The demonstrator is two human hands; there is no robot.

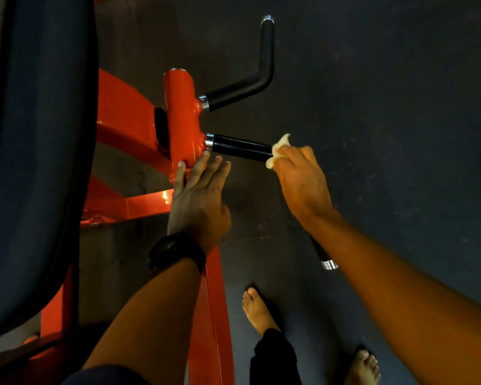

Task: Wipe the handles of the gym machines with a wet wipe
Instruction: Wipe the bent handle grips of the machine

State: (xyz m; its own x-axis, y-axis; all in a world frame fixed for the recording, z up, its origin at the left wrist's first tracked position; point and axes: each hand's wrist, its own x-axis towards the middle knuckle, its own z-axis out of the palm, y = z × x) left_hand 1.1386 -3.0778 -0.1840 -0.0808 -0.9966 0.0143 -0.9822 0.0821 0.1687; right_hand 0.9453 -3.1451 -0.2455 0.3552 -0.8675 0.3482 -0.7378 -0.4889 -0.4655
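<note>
An orange machine arm (181,118) carries two black rubber handles. The lower handle (239,147) juts out to the right and bends down; its chrome end (329,264) shows under my right forearm. My right hand (300,179) grips this handle through a crumpled pale wet wipe (278,148) near the bend. My left hand (199,195), with a black watch on the wrist, rests with straight fingers against the base of the orange arm, just below the handle's chrome collar. The upper handle (250,84) bends upward and is untouched.
A large dark padded seat (36,151) fills the left side. Orange frame bars (139,207) run beneath it and down the middle. The floor (386,107) is dark rubber. My bare feet (257,309) stand on it at the bottom.
</note>
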